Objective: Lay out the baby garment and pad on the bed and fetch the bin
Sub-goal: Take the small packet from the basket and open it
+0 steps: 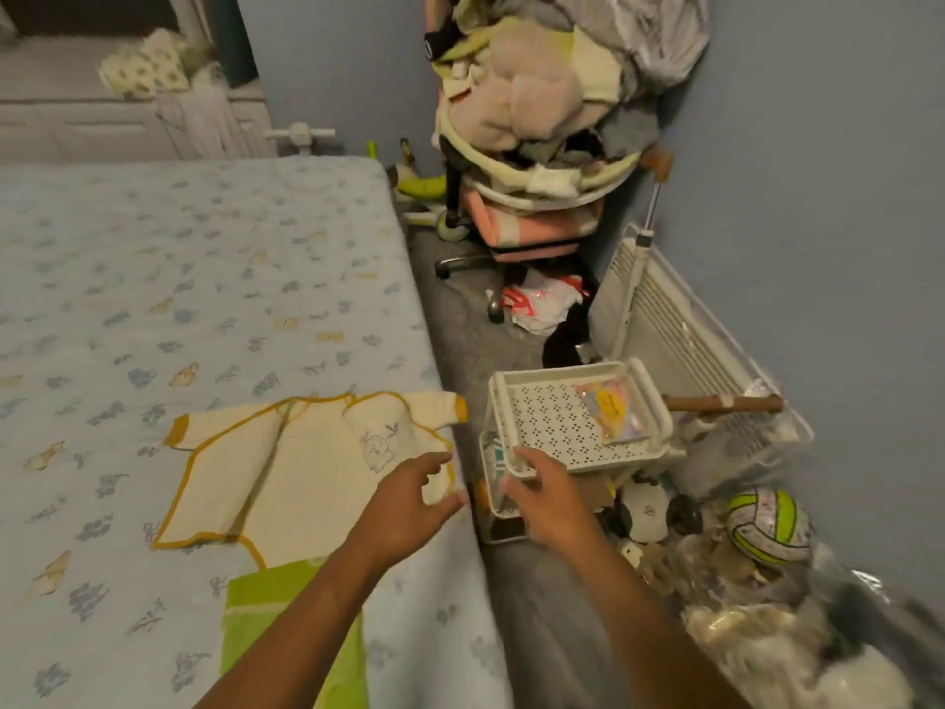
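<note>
With garment [307, 468] and pad [286, 626] laid on the bed [204, 278], both hands, left [414, 504] loosely spread, right [544, 496] curled on the bin [578, 422] rim beside it, seemingly needed a firm lift.

No text can be read; the baby garment [307, 468] bears only a blurred, possibly animal, drawing.

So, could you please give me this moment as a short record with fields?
garment: cream baby top, spread flat on the bed
pad: green, on the bed just below the top
bin: white perforated basket, on the floor beside the bed
left hand: open, over the bed edge
right hand: at the basket's near rim, grip unclear
</note>
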`<act>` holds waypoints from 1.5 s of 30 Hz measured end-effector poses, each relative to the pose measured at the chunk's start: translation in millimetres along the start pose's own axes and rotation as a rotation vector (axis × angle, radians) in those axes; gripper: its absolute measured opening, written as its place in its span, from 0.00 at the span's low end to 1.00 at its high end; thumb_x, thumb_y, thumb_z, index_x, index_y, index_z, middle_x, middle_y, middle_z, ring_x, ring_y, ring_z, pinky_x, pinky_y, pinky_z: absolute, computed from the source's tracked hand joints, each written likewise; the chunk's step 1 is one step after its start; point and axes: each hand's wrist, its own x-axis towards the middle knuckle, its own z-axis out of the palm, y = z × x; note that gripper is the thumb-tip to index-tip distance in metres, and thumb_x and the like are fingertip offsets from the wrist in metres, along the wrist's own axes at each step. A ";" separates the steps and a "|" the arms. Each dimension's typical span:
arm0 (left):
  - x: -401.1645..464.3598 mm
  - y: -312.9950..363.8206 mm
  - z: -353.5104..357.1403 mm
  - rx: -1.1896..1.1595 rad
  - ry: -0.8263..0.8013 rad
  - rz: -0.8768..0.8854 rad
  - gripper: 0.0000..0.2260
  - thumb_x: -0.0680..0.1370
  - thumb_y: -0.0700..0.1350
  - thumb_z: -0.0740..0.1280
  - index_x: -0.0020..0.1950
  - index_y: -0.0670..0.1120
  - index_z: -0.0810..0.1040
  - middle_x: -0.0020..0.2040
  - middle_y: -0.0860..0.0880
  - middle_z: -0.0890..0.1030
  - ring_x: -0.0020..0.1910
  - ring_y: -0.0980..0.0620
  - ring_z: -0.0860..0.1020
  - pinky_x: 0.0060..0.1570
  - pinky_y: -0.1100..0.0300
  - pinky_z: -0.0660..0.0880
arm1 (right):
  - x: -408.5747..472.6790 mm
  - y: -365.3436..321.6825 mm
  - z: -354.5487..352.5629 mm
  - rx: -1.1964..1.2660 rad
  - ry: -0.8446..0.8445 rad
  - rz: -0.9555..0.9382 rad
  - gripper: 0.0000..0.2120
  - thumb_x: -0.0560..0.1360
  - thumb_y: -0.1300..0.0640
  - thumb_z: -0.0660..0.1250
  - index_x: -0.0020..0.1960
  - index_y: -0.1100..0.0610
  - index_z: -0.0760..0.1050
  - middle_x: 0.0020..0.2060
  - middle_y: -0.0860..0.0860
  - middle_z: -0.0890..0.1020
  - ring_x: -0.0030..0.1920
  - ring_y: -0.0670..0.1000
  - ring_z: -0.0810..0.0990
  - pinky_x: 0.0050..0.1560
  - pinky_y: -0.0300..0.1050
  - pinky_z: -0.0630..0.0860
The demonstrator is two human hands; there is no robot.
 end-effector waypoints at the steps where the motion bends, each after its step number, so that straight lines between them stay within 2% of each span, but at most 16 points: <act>1: 17.6 19.0 13.1 -0.005 0.003 0.017 0.26 0.74 0.56 0.72 0.71 0.54 0.72 0.66 0.52 0.77 0.62 0.53 0.77 0.61 0.57 0.74 | 15.7 6.9 -19.4 -0.026 0.034 -0.003 0.24 0.74 0.48 0.68 0.68 0.50 0.71 0.67 0.50 0.74 0.66 0.51 0.73 0.67 0.48 0.70; 4: 70.9 67.7 57.5 -0.014 0.010 0.043 0.25 0.74 0.53 0.72 0.71 0.52 0.73 0.65 0.52 0.78 0.60 0.54 0.78 0.56 0.64 0.72 | 60.8 35.5 -70.5 -0.062 0.108 0.011 0.25 0.75 0.46 0.67 0.70 0.49 0.70 0.68 0.50 0.74 0.67 0.52 0.72 0.67 0.51 0.69; 9: 153.5 114.3 130.6 -0.100 -0.034 -0.009 0.27 0.73 0.54 0.74 0.71 0.52 0.73 0.63 0.50 0.79 0.57 0.54 0.78 0.56 0.61 0.73 | 135.2 82.5 -124.3 -0.083 0.145 0.022 0.25 0.76 0.50 0.66 0.71 0.53 0.69 0.67 0.53 0.75 0.68 0.55 0.72 0.66 0.51 0.70; 13: 208.2 126.5 180.7 -0.182 -0.058 -0.074 0.28 0.73 0.52 0.74 0.71 0.53 0.71 0.63 0.49 0.78 0.59 0.52 0.77 0.58 0.56 0.74 | 187.7 114.6 -135.7 -0.079 0.078 0.054 0.28 0.77 0.54 0.63 0.76 0.52 0.61 0.71 0.54 0.71 0.69 0.55 0.71 0.67 0.50 0.70; 17: 244.8 116.8 222.4 -0.229 -0.038 -0.097 0.29 0.73 0.50 0.75 0.72 0.52 0.70 0.58 0.55 0.76 0.57 0.57 0.74 0.54 0.63 0.70 | 219.0 140.5 -126.6 -0.075 0.029 0.087 0.29 0.78 0.63 0.58 0.77 0.54 0.56 0.75 0.54 0.65 0.72 0.56 0.66 0.69 0.48 0.64; 20: 258.7 104.6 239.9 -0.188 -0.030 -0.094 0.30 0.72 0.50 0.75 0.72 0.51 0.71 0.57 0.53 0.79 0.53 0.51 0.79 0.52 0.64 0.72 | 229.6 155.9 -117.4 -0.071 0.033 0.107 0.30 0.78 0.64 0.58 0.77 0.53 0.55 0.74 0.56 0.65 0.71 0.57 0.67 0.67 0.49 0.66; 22: 267.0 86.9 252.3 -0.194 -0.070 -0.119 0.31 0.69 0.52 0.74 0.71 0.57 0.70 0.56 0.46 0.82 0.50 0.44 0.82 0.52 0.56 0.79 | 234.1 161.1 -114.6 -0.079 0.024 0.117 0.29 0.78 0.65 0.57 0.77 0.52 0.57 0.73 0.57 0.64 0.70 0.58 0.67 0.67 0.48 0.66; 24: 276.2 67.2 263.3 -0.212 -0.097 -0.127 0.32 0.70 0.50 0.73 0.72 0.58 0.68 0.55 0.43 0.82 0.50 0.44 0.82 0.52 0.48 0.81 | 237.3 163.3 -113.2 -0.095 0.019 0.109 0.28 0.78 0.64 0.58 0.76 0.50 0.58 0.74 0.56 0.63 0.70 0.58 0.66 0.68 0.49 0.65; 26: 274.5 72.4 258.3 -0.248 -0.115 -0.122 0.32 0.70 0.41 0.75 0.73 0.50 0.70 0.54 0.42 0.83 0.47 0.49 0.83 0.49 0.53 0.81 | 239.3 164.5 -110.0 -0.103 0.010 0.132 0.28 0.78 0.62 0.59 0.76 0.47 0.59 0.74 0.54 0.62 0.71 0.57 0.64 0.69 0.50 0.64; 28: 271.5 77.4 248.9 -0.284 -0.108 -0.122 0.34 0.68 0.38 0.75 0.73 0.47 0.69 0.56 0.43 0.83 0.48 0.52 0.83 0.50 0.56 0.81 | 239.0 164.0 -105.6 -0.096 0.001 0.153 0.28 0.78 0.61 0.60 0.75 0.46 0.61 0.74 0.54 0.60 0.72 0.57 0.63 0.70 0.50 0.64; 30: 269.2 73.1 244.1 -0.318 -0.107 -0.134 0.37 0.65 0.39 0.76 0.73 0.49 0.69 0.60 0.44 0.81 0.54 0.50 0.82 0.56 0.53 0.80 | 237.9 161.7 -102.5 -0.024 -0.015 0.167 0.29 0.77 0.64 0.62 0.74 0.47 0.63 0.73 0.54 0.60 0.72 0.57 0.64 0.69 0.50 0.65; 33: 260.4 65.3 233.5 -0.367 -0.084 -0.174 0.36 0.64 0.38 0.78 0.69 0.56 0.71 0.63 0.47 0.80 0.59 0.49 0.80 0.61 0.46 0.77 | 232.5 150.5 -102.0 0.072 -0.093 0.166 0.31 0.76 0.69 0.62 0.74 0.48 0.63 0.73 0.52 0.60 0.73 0.54 0.62 0.67 0.42 0.62; 35: 250.4 68.1 222.1 -0.389 -0.057 -0.171 0.35 0.66 0.35 0.78 0.70 0.53 0.71 0.65 0.49 0.78 0.61 0.51 0.79 0.62 0.48 0.77 | 228.2 138.3 -102.8 0.117 -0.105 0.110 0.33 0.74 0.72 0.61 0.73 0.48 0.64 0.73 0.50 0.61 0.73 0.51 0.62 0.65 0.38 0.60; 39: 231.4 76.6 183.1 -0.422 0.061 -0.094 0.36 0.70 0.35 0.77 0.74 0.51 0.68 0.64 0.56 0.75 0.56 0.59 0.78 0.55 0.60 0.79 | 215.1 98.6 -100.8 0.163 -0.101 -0.027 0.35 0.73 0.74 0.61 0.72 0.45 0.65 0.70 0.47 0.63 0.66 0.42 0.63 0.62 0.33 0.62; 45: 176.8 66.1 101.2 -0.442 0.185 -0.043 0.36 0.70 0.37 0.77 0.73 0.56 0.68 0.65 0.53 0.76 0.58 0.56 0.79 0.54 0.54 0.81 | 175.4 29.2 -63.3 0.238 -0.150 -0.171 0.35 0.72 0.74 0.61 0.73 0.47 0.66 0.69 0.47 0.64 0.68 0.42 0.64 0.63 0.32 0.63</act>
